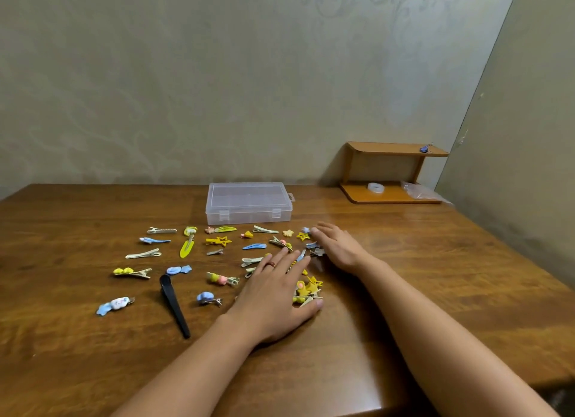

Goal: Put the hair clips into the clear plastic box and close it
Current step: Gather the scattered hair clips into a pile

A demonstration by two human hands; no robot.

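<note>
Two hands rest flat among the scattered hair clips [217, 241], both grips with fingers straight and spread, holding nothing. Left hand [273, 295] lies palm-down over a small heap of yellow star clips [308, 287], fingertips pointing up and right; right hand [337, 245] lies just beyond it, its edge against a cluster of grey and blue clips, fingers pointing toward the far left. Clear plastic box [249, 202] sits at the far side of the tabletop [435, 276], lid down and latches facing the person, long axis running left to right. Box lies straight ahead of both hands, past the far row of clips; right hand is the nearer. Most clips spread to the left of the hands, a long black clip [174, 304] lying nearest the person. Judging by this, the box wants opening first, and nothing is in it yet
</note>
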